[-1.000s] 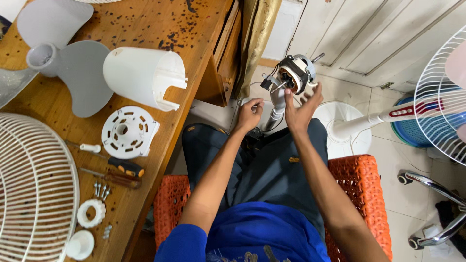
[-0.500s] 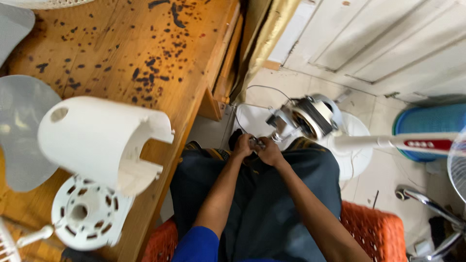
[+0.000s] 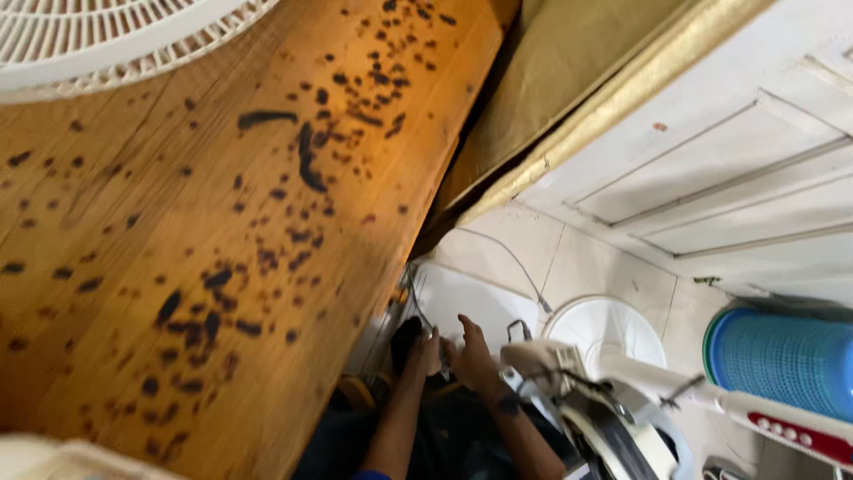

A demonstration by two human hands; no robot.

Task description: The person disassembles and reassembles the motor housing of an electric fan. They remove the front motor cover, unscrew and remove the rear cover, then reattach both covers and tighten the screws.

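Both grips (image 3: 449,356) beside fan motor (image 3: 586,409)

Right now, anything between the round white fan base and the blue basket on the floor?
Head view: only bare floor tile between white fan base and blue basket.

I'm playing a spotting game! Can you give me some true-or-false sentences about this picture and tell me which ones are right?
1. The spotted wooden table has dark marks. True.
2. The ribbed blue plastic basket sits on the table. False: it stands on the floor.
3. The left hand and right hand are close together. True.
4. The round white fan base is blue. False: it is white.
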